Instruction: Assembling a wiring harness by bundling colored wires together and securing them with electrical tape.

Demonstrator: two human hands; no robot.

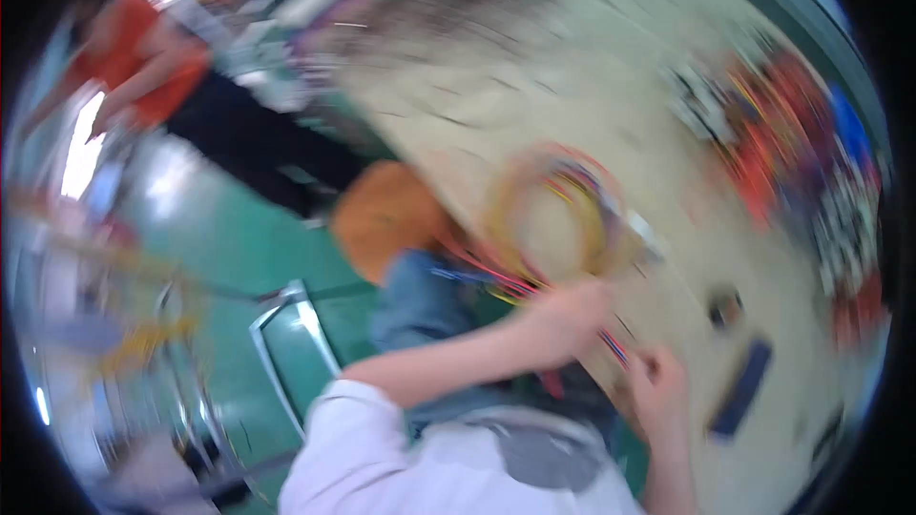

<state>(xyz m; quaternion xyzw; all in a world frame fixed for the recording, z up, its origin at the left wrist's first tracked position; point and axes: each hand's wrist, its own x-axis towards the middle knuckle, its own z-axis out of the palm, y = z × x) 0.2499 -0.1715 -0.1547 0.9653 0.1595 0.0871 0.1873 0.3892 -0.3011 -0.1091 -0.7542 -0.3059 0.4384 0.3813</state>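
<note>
A coil of thin coloured wires (503,221), mostly yellow and orange with some red and purple, rests at the table's near edge. My left hand (572,319) is closed around the wire bundle just below the coil. Red and blue strands (614,347) stretch from it toward my right hand (658,383), whose fingers are pinched on them. Motion blur hides the exact finger positions and the wire tips. More wire ends in red, blue and yellow (515,286) stick out to the left of my left hand, over my lap.
On the pale table (592,86) lie a dark oblong block (741,389) and a small dark round roll (725,309). Blurred heaps of orange wires and white connectors (763,133) fill the right side. An orange stool (389,219) and a person in orange (153,62) are at left.
</note>
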